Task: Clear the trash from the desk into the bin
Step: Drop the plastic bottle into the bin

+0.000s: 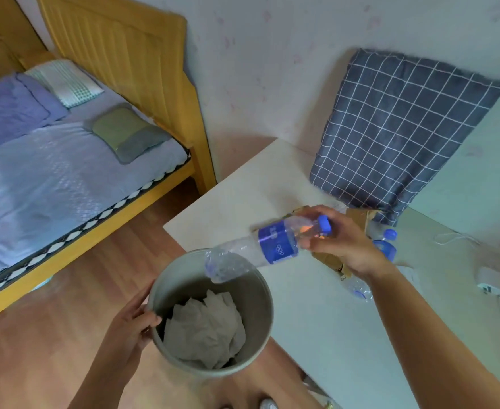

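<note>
My left hand [130, 323] grips the left rim of a grey round bin [260, 314], held beside the desk's front left edge. Crumpled white paper [204, 329] lies inside it. My right hand [340, 243] holds an empty clear plastic bottle [260, 246] with a blue label and blue cap by its neck end. The bottle is tilted, its base over the bin's far rim. On the white desk [316, 335], under and behind my right hand, lie torn cardboard pieces [358, 216], another blue-capped bottle [386, 240] and a crushed clear bottle [358, 287].
A dark blue checked cushion [399, 131] leans against the wall at the back of the desk. A white charger [490, 281] and cable lie at the desk's right. A wooden bed [65, 149] with blue bedding stands to the left across the wooden floor [65, 320].
</note>
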